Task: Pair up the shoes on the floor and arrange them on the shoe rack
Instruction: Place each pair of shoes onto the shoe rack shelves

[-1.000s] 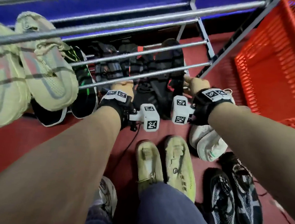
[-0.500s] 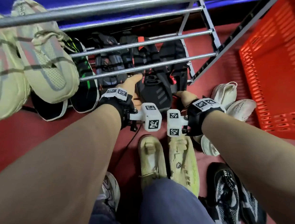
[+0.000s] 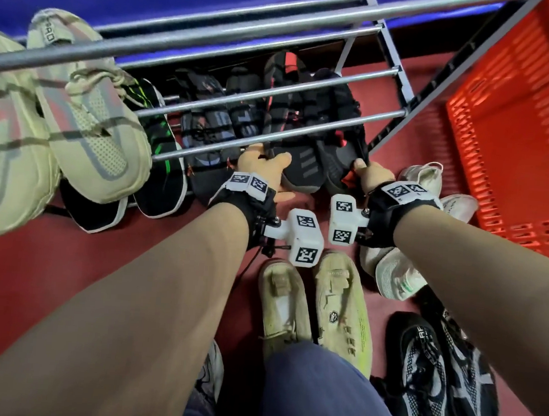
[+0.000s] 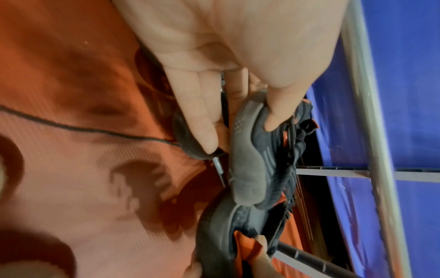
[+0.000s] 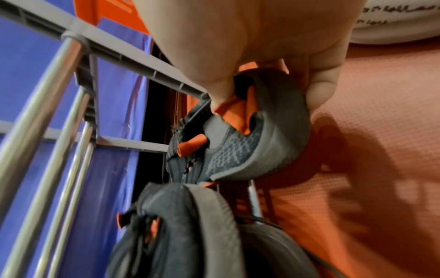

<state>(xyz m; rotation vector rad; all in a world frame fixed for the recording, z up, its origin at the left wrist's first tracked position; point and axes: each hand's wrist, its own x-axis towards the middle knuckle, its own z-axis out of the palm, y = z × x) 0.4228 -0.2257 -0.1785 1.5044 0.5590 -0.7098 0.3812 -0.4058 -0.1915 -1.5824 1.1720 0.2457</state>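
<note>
A dark grey pair of sneakers with orange lining lies at the right end of the shoe rack's (image 3: 272, 138) bottom shelf. My left hand (image 3: 263, 167) grips the heel of the left shoe (image 3: 302, 167), thumb (image 4: 273, 120) on the upper and fingers (image 4: 204, 122) under the sole. In the left wrist view this left shoe (image 4: 247, 169) points in under the bars. My right hand (image 3: 372, 174) pinches the heel of the right shoe (image 3: 336, 160). The right wrist view shows the thumb (image 5: 221, 88) inside the orange collar of that right shoe (image 5: 238, 150).
Beige sneakers (image 3: 92, 121) sit on the upper shelf at left, with black shoes (image 3: 158, 159) below them. On the red floor lie a cream pair (image 3: 343, 311), white sneakers (image 3: 396, 276) and a black mesh pair (image 3: 424, 377). A red crate (image 3: 519, 128) stands at right.
Both hands stay on the grey pair at the bottom shelf. The right hand drew back a little, then moved forward again level with the left.
</note>
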